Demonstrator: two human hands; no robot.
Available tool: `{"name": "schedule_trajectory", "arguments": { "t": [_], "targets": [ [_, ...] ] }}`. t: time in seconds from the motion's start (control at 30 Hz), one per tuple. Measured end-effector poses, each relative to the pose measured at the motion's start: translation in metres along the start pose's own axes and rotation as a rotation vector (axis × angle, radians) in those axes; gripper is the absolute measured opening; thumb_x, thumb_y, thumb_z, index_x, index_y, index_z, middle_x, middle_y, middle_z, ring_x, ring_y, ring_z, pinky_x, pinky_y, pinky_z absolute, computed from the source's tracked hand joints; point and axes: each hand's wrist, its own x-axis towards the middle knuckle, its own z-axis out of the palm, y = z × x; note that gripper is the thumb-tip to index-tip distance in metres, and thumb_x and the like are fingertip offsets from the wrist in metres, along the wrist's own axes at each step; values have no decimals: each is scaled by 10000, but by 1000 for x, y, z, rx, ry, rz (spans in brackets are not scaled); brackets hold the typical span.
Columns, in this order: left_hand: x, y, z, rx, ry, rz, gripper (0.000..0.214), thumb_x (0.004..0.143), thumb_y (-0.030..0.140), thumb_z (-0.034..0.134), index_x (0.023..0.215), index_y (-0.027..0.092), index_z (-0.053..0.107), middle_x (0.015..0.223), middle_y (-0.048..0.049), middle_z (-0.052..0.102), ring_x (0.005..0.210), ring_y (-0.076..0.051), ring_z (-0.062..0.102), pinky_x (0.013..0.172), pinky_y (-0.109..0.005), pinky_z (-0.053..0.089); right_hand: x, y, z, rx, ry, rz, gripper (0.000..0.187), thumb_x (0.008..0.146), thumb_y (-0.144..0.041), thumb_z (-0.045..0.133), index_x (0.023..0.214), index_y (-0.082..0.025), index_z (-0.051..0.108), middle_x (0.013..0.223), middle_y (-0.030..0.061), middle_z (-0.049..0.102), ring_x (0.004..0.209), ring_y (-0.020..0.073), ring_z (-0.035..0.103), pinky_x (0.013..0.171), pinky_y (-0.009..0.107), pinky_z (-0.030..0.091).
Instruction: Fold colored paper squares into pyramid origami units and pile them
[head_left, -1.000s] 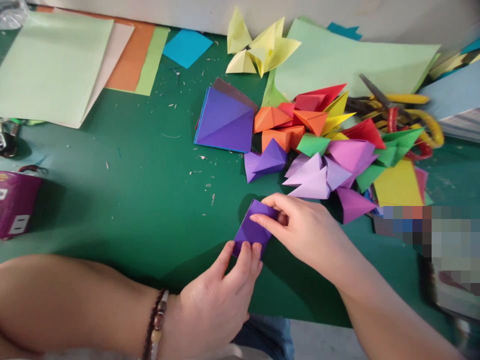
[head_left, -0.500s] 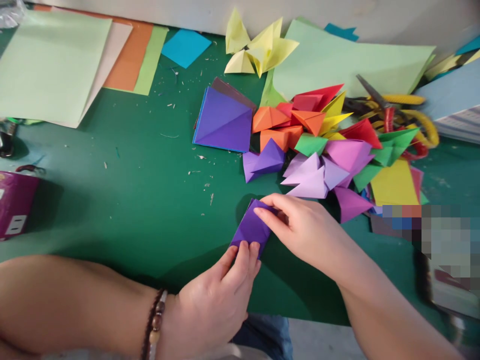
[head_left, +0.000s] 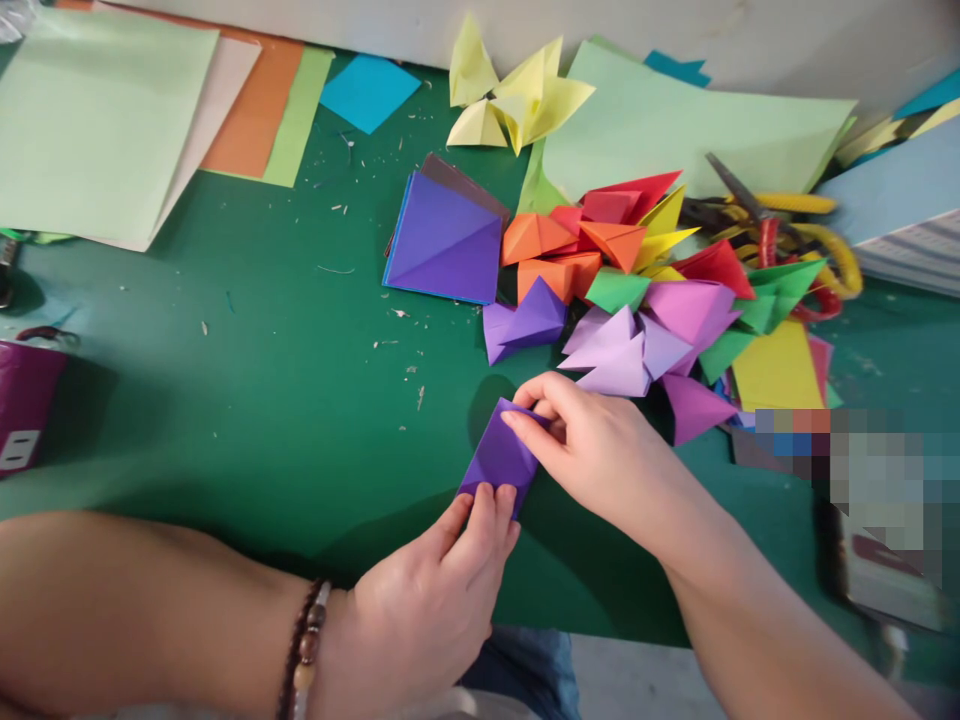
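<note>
A folded piece of purple origami paper (head_left: pixel 496 455) lies on the green cutting mat (head_left: pixel 225 420), held between both hands. My left hand (head_left: pixel 424 600), with a beaded bracelet at the wrist, presses its fingertips on the paper's near edge. My right hand (head_left: pixel 592 450) pinches the far corner between thumb and fingers, hiding part of that corner. Just beyond my right hand lies a heap of multicoloured folded paper pieces (head_left: pixel 622 290). A flat purple folded square (head_left: pixel 442 240) rests on a darker sheet to the heap's left.
Stacked sheets of pale green, cream and orange paper (head_left: pixel 97 120) cover the upper left, beside a blue square (head_left: pixel 367 92). Scissors with yellow and red handles (head_left: pixel 765 225) lie at the upper right. A purple box (head_left: pixel 22 400) stands at the left edge. Paper scraps dot the mat.
My right hand's fingers have shifted toward the far corner of the purple paper and curl more tightly over it. The whole scene sits slightly further left in the view.
</note>
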Motion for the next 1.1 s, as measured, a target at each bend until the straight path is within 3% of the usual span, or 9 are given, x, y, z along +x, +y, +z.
{"name": "schedule_trajectory", "arguments": {
  "t": [0.2, 0.33, 0.5, 0.67, 0.9, 1.03, 1.1],
  "targets": [
    [0, -1, -1, -26, 12, 17, 579, 869, 402, 526, 1305, 22, 550, 1391, -187, 514, 1310, -305, 436, 1083, -406, 338, 0, 1, 1, 6, 5, 6, 65, 895, -275, 552, 868, -216, 549, 632, -32, 637, 552, 153, 623, 520, 256, 380],
    [5, -12, -6, -51, 4, 77, 675, 884, 517, 508, 1329, 9, 521, 1368, -195, 535, 1263, -307, 480, 1052, -391, 375, 0, 1, 2, 19, 9, 12, 62, 889, -274, 562, 864, -218, 551, 633, -36, 634, 552, 149, 622, 517, 252, 385],
    [14, -29, -12, -176, -2, 77, 863, 717, 772, 550, 1156, 38, 668, 1316, -185, 580, 1166, -282, 541, 974, -323, 445, -1, 0, 2, 22, 6, 14, 64, 882, -272, 576, 868, -216, 549, 633, -41, 630, 537, 146, 615, 509, 250, 384],
    [16, -36, -13, -196, 56, 41, 874, 689, 789, 559, 1117, 39, 690, 1280, -199, 604, 1267, -346, 467, 1073, -390, 364, -2, 1, 3, -2, 24, 9, 64, 878, -270, 582, 876, -212, 556, 623, -43, 620, 539, 149, 615, 501, 248, 379],
    [19, -38, -9, -247, 92, 33, 853, 669, 774, 599, 1102, 46, 694, 1208, -182, 649, 1195, -325, 532, 1024, -372, 411, -7, 3, 14, -22, 189, -56, 84, 884, -288, 574, 903, -206, 579, 648, -29, 624, 535, 140, 601, 500, 247, 398],
    [23, -44, -10, -283, 63, 31, 793, 666, 744, 637, 1070, 64, 699, 1164, -167, 666, 1129, -297, 569, 950, -354, 469, -12, 3, 6, -26, 307, -93, 204, 868, -290, 601, 1041, -181, 600, 919, 47, 655, 535, 108, 568, 544, 254, 462],
    [24, -48, -11, -303, 45, 45, 730, 698, 716, 635, 1038, 73, 704, 1138, -161, 673, 1085, -280, 589, 897, -344, 495, -20, 0, 0, -32, 376, -138, 172, 881, -256, 583, 1034, -185, 619, 1006, 68, 645, 538, 94, 551, 603, 262, 488]
  ]
}}
